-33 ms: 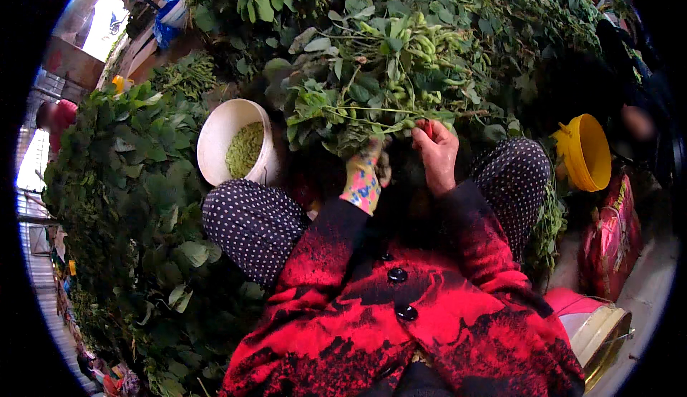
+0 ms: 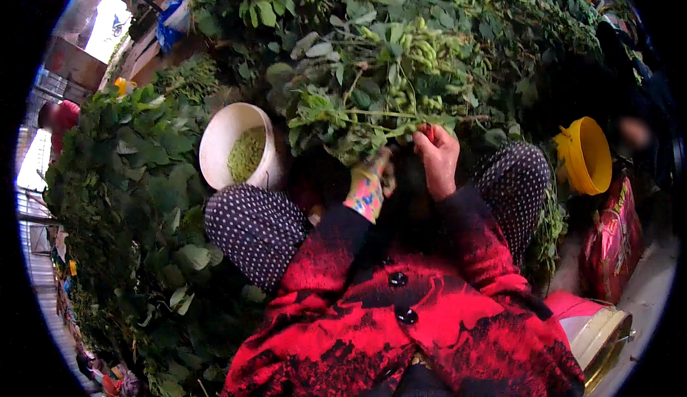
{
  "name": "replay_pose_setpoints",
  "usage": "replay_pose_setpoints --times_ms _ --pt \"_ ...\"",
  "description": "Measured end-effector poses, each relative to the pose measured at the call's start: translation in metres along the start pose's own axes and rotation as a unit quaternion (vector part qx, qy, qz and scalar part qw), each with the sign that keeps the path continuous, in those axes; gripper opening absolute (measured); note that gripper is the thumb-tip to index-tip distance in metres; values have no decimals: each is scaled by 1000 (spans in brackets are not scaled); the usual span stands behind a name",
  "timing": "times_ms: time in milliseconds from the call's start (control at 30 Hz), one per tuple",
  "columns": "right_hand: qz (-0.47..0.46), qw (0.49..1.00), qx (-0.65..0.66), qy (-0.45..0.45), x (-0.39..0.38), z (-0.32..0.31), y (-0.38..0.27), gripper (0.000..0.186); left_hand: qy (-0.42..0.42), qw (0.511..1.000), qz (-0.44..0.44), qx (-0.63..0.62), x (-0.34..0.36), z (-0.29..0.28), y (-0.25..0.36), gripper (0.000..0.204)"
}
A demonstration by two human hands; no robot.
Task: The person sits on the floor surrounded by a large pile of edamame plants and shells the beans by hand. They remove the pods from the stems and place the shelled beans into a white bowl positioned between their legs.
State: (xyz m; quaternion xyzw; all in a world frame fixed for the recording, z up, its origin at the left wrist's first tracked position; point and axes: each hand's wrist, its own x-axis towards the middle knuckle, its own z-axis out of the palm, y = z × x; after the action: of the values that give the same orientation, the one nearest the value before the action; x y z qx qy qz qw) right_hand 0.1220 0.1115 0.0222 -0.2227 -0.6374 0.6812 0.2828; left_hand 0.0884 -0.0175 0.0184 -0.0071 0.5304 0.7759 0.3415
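Observation:
Across my lap lies a heap of leafy soybean plants, with a bunch of plump green pods (image 2: 426, 54) on the stems. My left hand (image 2: 371, 182), in a floral glove with dirty fingertips, is closed at the near edge of the leaves; what its fingers grip is hidden. Just to its right, my bare right hand (image 2: 438, 157) pinches a small red thing (image 2: 429, 133) between thumb and forefinger, close beside a green stem (image 2: 386, 114). A white bucket (image 2: 215, 146) by my left knee has pale green shelled beans (image 2: 247, 155) in it.
Leafy plants (image 2: 136, 204) are piled high on my left and beyond the pods. Past my right knee are a yellow bucket (image 2: 587, 154), a red bag (image 2: 612, 243) and a tipped pale bucket (image 2: 601, 347). Another person's hand (image 2: 634, 132) appears blurred at the far right.
The whole view has shifted slightly, so everything sits a little lower. Both hands keep nearly the same place at the plants.

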Motion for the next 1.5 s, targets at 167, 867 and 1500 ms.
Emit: replay_pose_setpoints --times_ms 167,867,1500 --pt "-105 986 -131 5 -5 9 -2 14 -71 994 -29 74 -26 7 -11 23" --pt "-138 984 -59 -96 -14 -13 47 10 -32 999 -9 19 28 17 -10 24" --pt "-192 971 -134 -45 -28 -27 -1 12 -54 998 -21 13 40 19 -5 22"
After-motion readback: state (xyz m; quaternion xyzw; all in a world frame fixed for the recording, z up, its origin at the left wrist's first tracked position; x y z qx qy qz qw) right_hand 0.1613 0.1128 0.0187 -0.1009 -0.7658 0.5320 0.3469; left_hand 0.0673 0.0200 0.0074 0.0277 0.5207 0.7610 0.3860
